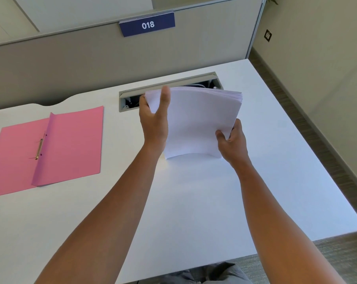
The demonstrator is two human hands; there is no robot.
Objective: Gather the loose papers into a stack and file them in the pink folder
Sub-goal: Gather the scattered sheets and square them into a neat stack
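Observation:
A stack of white papers point(196, 121) stands on its lower edge on the white desk point(194, 201), bowed and leaning away from me. My left hand point(153, 121) grips its upper left corner, thumb across the front sheet. My right hand point(232, 140) pinches the lower right edge, fingers curled behind. The pink folder point(71, 140) lies open and flat on the desk to the left, its metal fastener point(39, 146) exposed along the fold. The folder holds no sheets.
A grey cable-tray slot point(169, 87) is cut into the desk just behind the papers. A grey partition with a blue "018" sign point(147, 24) closes the back. The desk's right and near edges drop to the carpeted floor point(337, 160).

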